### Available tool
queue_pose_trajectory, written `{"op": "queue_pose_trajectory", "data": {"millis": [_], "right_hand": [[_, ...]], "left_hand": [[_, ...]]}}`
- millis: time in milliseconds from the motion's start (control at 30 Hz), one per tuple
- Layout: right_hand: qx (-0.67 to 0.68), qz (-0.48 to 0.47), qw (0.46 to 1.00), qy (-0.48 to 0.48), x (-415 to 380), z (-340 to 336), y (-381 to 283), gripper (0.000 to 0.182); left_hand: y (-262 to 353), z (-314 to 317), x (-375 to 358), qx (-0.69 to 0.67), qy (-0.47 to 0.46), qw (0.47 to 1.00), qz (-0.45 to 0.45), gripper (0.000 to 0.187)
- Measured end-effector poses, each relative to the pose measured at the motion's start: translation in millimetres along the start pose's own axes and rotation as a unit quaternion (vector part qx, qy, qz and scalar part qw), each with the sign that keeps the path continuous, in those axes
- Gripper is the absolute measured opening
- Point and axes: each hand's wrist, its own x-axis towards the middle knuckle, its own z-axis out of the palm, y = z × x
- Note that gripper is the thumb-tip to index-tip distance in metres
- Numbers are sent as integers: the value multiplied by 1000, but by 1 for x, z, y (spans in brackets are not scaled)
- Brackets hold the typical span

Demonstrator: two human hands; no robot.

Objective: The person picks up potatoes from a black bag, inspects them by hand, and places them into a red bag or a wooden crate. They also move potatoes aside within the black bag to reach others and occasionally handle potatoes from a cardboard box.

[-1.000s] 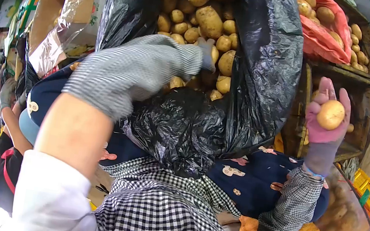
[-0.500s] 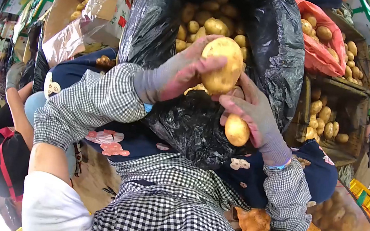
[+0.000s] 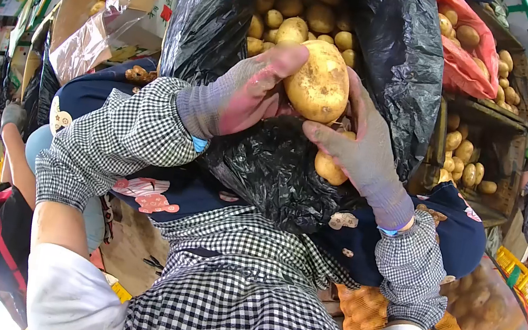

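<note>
Hands (image 3: 372, 158) now together, potato (image 3: 319, 84) above black plastic (image 3: 262, 175)

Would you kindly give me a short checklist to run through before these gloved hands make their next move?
1. Large potato steadied: ok; left hand and right hand are on opposite sides.
2. Small potato secure: ok, apparently held in the right hand.
3. One hand free: not ok; both are occupied.
4. Large potato's underside inspected: cannot tell; it is hidden.
5. Black bag open: ok; potatoes show inside.
6. Wooden crate visible: ok; it holds potatoes.
</note>
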Motion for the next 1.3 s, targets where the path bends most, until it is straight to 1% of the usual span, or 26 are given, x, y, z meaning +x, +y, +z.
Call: {"op": "queue_pose_trajectory", "data": {"millis": [67,133,167,233,267,333,433,533,633,733,800,833,867,933,967,1033,1133,1233,1300], "right_hand": [[31,15,999,1,0,-1,-1,96],[82,58,995,-18,-1,-3,-11,94],[107,79,991,-27,-2,-4,-16,94],[116,117,986,-29,-1,-6,-20,92],[120,136,983,-30,-1,-7,-20,91],[141,127,981,-29,-2,-7,-14,89],[154,126,980,-28,-6,-8,-7,86],[185,112,976,-41,-5,-12,-7,84],[193,116,973,-46,-6,-12,-11,80],[119,157,980,-31,-1,-10,-25,75],[107,166,980,-25,-1,-8,-24,72],[131,157,979,-26,-4,-6,-16,71],[154,149,976,-27,-5,-5,-11,70],[131,124,983,-29,-4,-6,-11,71],[119,111,986,-30,-3,-6,-11,72],[143,124,981,-42,-3,-10,-11,71],[161,143,975,-56,-4,-12,-17,72],[170,161,971,-51,-3,-8,-28,71],[119,133,983,-42,-2,-4,-26,67]], "left_hand": [[0,2,1,-25,3,1000,-5,56],[6,8,1,-42,-7,999,-14,58],[4,6,1,-38,-8,999,-11,58],[-1,1,0,-31,-10,999,-4,59],[-4,2,1,-26,-8,999,19,57],[-11,6,3,-17,-4,998,66,53],[-17,1,3,-16,11,999,39,53],[4,6,0,-22,-14,999,-38,67],[-6,1,0,-25,-9,1000,-11,66],[-3,7,-2,-15,-10,1000,4,66],[-9,9,-2,10,9,1000,18,65],[-12,10,-3,23,18,999,25,65],[-10,9,-3,11,10,1000,9,65],[-4,5,-2,-11,-6,1000,-20,65],[-3,5,-2,-15,-6,1000,-16,60],[-2,5,-2,-26,-6,1000,-6,52],[-7,0,-4,-27,-22,999,11,50],[-13,3,-1,-58,13,998,-3,51],[-18,4,-2,-8,14,1000,23,61]]}}
